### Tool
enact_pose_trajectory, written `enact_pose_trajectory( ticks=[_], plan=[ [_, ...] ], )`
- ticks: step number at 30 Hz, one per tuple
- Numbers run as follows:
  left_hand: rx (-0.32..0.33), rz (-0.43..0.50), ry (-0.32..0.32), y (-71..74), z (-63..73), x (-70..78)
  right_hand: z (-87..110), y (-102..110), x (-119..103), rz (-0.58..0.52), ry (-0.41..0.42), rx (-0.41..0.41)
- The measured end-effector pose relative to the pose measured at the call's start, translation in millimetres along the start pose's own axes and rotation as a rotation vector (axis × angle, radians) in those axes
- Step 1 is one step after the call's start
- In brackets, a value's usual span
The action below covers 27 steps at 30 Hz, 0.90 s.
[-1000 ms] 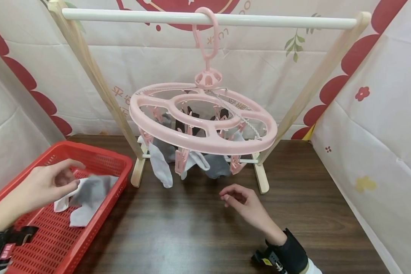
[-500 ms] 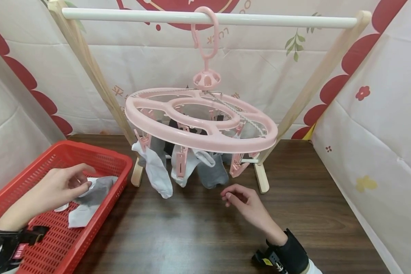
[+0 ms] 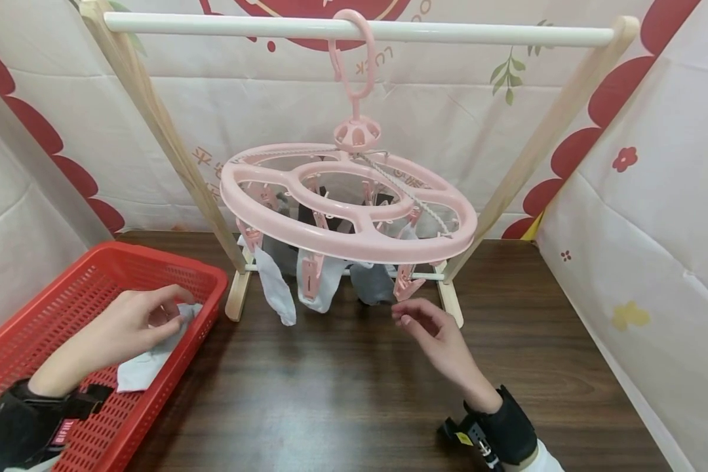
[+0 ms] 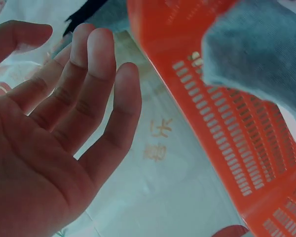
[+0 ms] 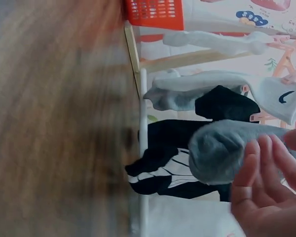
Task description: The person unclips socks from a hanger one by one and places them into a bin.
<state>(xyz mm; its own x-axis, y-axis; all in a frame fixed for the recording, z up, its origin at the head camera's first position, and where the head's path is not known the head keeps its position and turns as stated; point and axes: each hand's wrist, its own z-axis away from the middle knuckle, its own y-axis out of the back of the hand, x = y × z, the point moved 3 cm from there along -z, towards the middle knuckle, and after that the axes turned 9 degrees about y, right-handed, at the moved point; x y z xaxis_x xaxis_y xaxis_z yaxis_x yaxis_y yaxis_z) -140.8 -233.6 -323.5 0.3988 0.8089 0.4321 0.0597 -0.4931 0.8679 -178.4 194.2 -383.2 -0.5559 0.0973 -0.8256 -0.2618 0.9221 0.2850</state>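
Note:
My left hand (image 3: 136,321) hovers over the red basket (image 3: 212,288), fingers loosely bent and holding nothing. Below it lie grey-and-white socks (image 3: 138,373), partly hidden by the hand; a grey sock (image 4: 256,54) shows beside it in the left wrist view. My right hand (image 3: 439,337), also holding nothing, has its fingertips close to a pink clip (image 3: 407,285) at the front right of the round pink hanger (image 3: 354,246). In the right wrist view its fingers overlap a hanging grey sock (image 5: 217,153); whether they touch it I cannot tell. White socks (image 3: 276,288) hang at the front left.
The hanger hooks over a white rod (image 3: 484,34) on a wooden stand (image 3: 525,157). Black socks (image 5: 227,103) hang among the others. Dark wooden tabletop (image 3: 307,393) lies in front, with printed white cloth (image 3: 643,216) around the sides and back.
My left hand has moved right across the basket, over the socks. My right hand has risen slightly toward the clip. The hanger and its socks have swung forward and back.

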Motion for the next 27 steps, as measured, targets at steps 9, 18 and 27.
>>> enact_pose_trajectory(
  ticks=[9,18,27],
  plan=[
    [-0.086,0.06,0.019,-8.6,-8.1,25.6,-23.6,5,-19,0.049,0.191,0.141],
    [-0.141,0.075,-0.001,-17.6,-17.0,44.1,-44.2,1,-33,0.005,0.259,0.052],
    [-0.181,0.06,-0.061,-30.3,-23.5,56.9,-65.8,-4,-50,0.011,0.245,0.073]
  ],
)
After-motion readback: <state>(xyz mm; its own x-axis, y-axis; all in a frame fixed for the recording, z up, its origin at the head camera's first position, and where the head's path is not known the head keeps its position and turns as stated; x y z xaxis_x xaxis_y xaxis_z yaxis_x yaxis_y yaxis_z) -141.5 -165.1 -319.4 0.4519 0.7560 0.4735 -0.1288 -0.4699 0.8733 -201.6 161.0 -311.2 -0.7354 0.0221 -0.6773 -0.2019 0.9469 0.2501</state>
